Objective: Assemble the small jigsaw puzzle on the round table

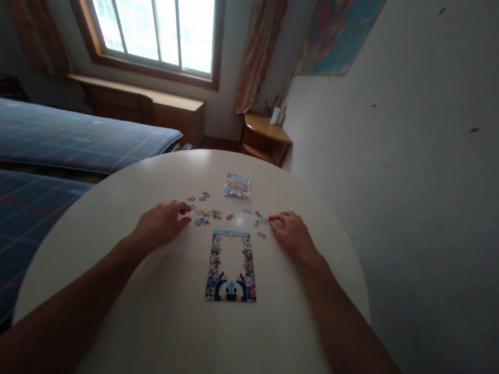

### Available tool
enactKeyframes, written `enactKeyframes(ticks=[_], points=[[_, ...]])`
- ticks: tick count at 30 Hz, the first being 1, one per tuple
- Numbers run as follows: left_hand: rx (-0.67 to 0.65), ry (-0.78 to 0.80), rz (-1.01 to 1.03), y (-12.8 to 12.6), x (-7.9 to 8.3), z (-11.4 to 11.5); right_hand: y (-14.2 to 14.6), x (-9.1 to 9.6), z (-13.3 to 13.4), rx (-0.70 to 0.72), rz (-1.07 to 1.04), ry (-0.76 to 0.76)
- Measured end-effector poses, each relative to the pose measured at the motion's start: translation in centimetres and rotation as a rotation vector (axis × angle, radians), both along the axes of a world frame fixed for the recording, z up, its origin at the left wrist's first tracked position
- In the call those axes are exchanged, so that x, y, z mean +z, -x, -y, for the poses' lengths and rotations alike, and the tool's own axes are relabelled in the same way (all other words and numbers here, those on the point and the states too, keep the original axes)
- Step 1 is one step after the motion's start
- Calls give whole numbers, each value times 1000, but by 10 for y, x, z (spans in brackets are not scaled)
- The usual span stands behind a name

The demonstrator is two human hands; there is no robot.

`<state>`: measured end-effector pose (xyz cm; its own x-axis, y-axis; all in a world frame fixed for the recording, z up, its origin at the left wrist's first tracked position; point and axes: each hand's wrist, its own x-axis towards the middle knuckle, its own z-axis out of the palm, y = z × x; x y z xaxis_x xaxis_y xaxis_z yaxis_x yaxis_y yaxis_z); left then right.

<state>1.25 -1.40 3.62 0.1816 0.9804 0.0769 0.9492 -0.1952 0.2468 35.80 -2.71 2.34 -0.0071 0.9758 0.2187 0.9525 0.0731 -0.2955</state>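
Note:
A partly joined jigsaw puzzle lies flat on the round white table, its border joined and its middle bare. Beyond its far edge, several loose puzzle pieces are spread in a loose row. My left hand rests at the left end of that row, thumb and forefinger apart, beside a small blue piece. At the right end, my right hand has its fingers stretched out, with the fingertips at a small group of pieces; whether they touch is too small to tell.
A small printed picture packet lies farther back on the table. To the left are beds with blue plaid covers. A wooden corner shelf stands behind the table, and a white wall runs along the right.

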Motion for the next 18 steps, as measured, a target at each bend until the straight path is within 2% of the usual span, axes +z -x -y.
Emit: enactKeyframes(ticks=[4, 8, 15, 18], points=[[69, 22, -1, 14, -3, -9, -3, 1, -1, -31, -38, 4], [69, 11, 20, 15, -5, -13, -6, 0, -4, -23, -62, 19], [-187, -58, 121, -2, -14, -12, -6, -1, -5, -15, -75, 12], [-229, -44, 166, -5, -17, -12, -6, 0, -4, -9, -74, 17]])
